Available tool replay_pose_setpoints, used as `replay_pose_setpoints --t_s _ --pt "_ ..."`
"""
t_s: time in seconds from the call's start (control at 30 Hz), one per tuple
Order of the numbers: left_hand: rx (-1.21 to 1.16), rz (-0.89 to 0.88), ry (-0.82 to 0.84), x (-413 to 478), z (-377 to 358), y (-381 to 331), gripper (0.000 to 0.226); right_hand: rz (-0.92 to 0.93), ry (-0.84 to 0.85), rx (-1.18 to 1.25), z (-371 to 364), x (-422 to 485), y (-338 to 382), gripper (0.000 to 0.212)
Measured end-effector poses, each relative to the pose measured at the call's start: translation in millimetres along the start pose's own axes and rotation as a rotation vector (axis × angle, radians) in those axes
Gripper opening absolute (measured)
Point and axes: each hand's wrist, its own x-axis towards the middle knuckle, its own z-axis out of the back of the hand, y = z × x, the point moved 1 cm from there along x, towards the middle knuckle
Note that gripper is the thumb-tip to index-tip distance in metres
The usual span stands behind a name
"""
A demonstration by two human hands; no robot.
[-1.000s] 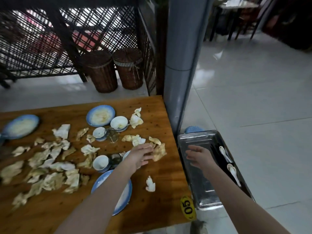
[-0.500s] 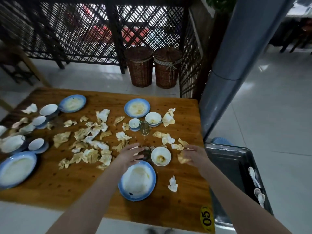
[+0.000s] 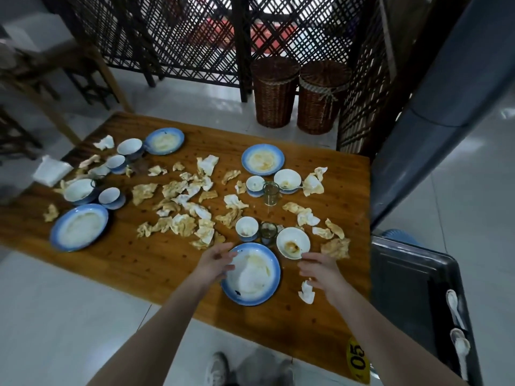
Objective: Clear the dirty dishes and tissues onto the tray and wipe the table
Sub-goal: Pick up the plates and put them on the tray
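Observation:
A wooden table [image 3: 125,263] is strewn with several crumpled tissues [image 3: 184,224], blue-rimmed plates, small bowls and glasses. My left hand [image 3: 216,261] hovers with loosely spread fingers at the left rim of the nearest dirty plate [image 3: 252,274], holding nothing. My right hand [image 3: 317,267] is just right of that plate, fingers relaxed, its fingertips close to the white stained bowl [image 3: 293,243]. A small tissue [image 3: 306,292] lies below the right hand. The metal tray [image 3: 401,277] stands at the table's right end with two white spoons [image 3: 455,305] in it.
Other plates [image 3: 79,227] [image 3: 262,159] [image 3: 164,140], bowls [image 3: 287,179] and a glass [image 3: 270,193] stand across the table. Two wicker baskets [image 3: 274,91] and a lattice screen are behind it. A grey pillar [image 3: 434,115] rises at right. A yellow "05" tag [image 3: 358,359] marks the near corner.
My view swung left from the tray over the table. My right hand came off the tray to the bowl's edge; my left hand drew back from the tissues to the plate's rim.

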Motion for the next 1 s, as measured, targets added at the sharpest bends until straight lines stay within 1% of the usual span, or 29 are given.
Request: replay_pose_setpoints --t_s 0.13,0.23,0.33,0.4,0.47,0.6,0.7,0.77,0.87,0.93,1.0 --pt "0.105 -0.089 0.054 6.0 16.9 17.1 0.03 0.0 -0.038 -0.048 -24.0 1.2 -15.4 0.028" --pt "0.211 -0.14 0.041 15.8 26.1 25.2 0.039 0.012 -0.07 -0.095 -41.4 3.9 -29.0 0.03" --pt "0.375 -0.154 0.062 29.6 35.1 31.7 0.049 0.026 -0.135 -0.142 -58.0 9.1 -39.2 0.026" --pt "0.445 -0.166 0.096 37.2 40.3 34.4 0.052 0.043 -0.19 -0.188 -67.8 8.8 -44.2 0.025" --pt "0.49 -0.171 0.139 45.9 45.4 35.8 0.052 0.069 -0.249 -0.265 -79.0 10.7 -48.9 0.027" --pt "0.603 -0.16 0.26 61.7 52.0 36.1 0.056 0.06 -0.311 -0.2 -99.2 11.2 -54.1 0.036" --pt "0.632 -0.111 0.338 70.8 54.1 38.9 0.057 0.085 -0.362 -0.181 -106.4 11.5 -56.7 0.035" --pt "0.644 -0.131 0.376 74.2 53.6 37.9 0.055 0.099 -0.373 -0.182 -110.4 12.7 -61.1 0.031" --pt "0.636 -0.21 0.429 79.5 50.6 37.4 0.039 0.122 -0.355 -0.205 -113.9 16.5 -76.0 0.026" --pt "0.637 -0.223 0.413 82.8 50.1 37.4 0.038 0.143 -0.34 -0.176 -117.2 15.6 -83.5 0.032" --pt "0.603 -0.173 0.388 85.2 50.9 38.8 0.046 0.179 -0.365 -0.138 -119.6 5.3 -80.5 0.043"
